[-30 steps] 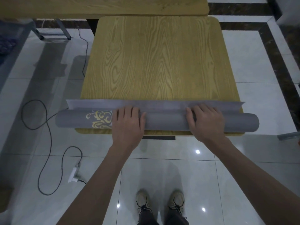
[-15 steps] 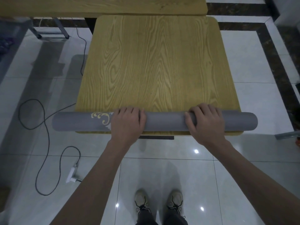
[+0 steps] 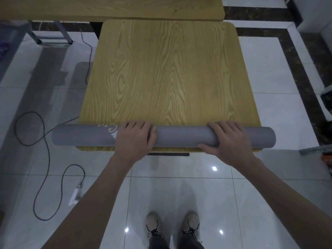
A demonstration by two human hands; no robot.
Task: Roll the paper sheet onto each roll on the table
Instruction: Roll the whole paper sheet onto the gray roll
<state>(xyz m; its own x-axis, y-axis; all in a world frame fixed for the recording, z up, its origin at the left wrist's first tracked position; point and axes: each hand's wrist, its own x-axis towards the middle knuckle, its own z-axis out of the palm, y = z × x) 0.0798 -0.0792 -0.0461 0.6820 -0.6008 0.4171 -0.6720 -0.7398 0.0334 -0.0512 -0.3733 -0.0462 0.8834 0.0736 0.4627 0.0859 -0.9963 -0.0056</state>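
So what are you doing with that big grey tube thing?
A person stands at a wooden table with both hands on a grey paper roll. The roll lies across the table's near edge, and its ends stick out past both sides. The left hand curls over the top, next to a gold pattern. The right hand grips it with the thumb underneath. The sheet looks fully wound up, with no loose part showing.

Table (image 3: 167,78) of yellow wood-grain, smooth with a low sheen; roll (image 3: 179,137) of matt grey paper bearing a gold print; floor (image 3: 280,83) of glossy, reflective tile.
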